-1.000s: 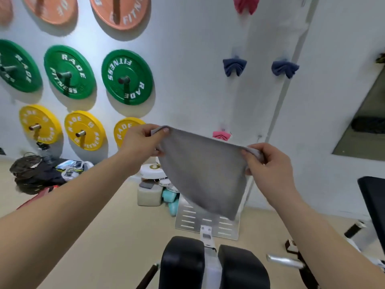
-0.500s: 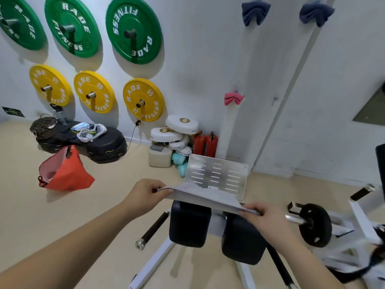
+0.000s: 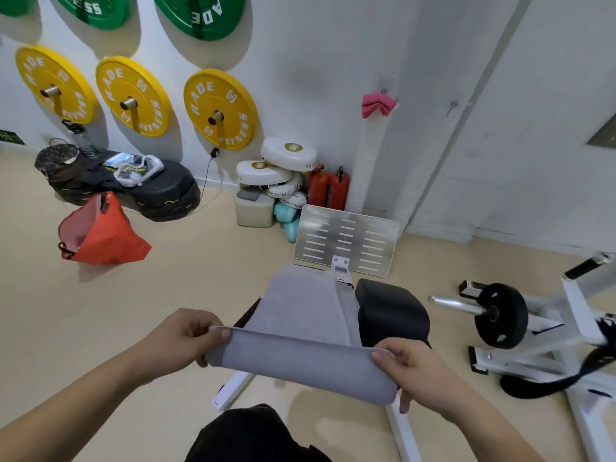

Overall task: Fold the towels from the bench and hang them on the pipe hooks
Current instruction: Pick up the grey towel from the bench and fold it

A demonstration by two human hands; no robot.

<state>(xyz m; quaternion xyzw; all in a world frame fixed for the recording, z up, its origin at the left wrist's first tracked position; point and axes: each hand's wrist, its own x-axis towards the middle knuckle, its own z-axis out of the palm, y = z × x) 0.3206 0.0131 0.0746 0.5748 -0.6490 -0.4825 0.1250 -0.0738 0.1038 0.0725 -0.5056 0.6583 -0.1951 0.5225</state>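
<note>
Grey towel [image 3: 300, 358] mid-fold above a gym's beige floor [image 3: 166, 295]

White wall [image 3: 333, 61] with yellow weight plates [image 3: 218, 108] at upper left; a pink towel [image 3: 378, 105] hangs on the pipe [image 3: 366, 155] at upper right. At lower centre, the left hand [image 3: 180, 338] and right hand [image 3: 420, 371] each pinch one end of the towel. Its folded edge runs left to right, and the rest reaches away toward the black pad [image 3: 390, 308].

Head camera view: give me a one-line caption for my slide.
Left hand and right hand pinch a grey towel by its near edge, beside a black bench pad; a pink towel hangs behind.
</note>
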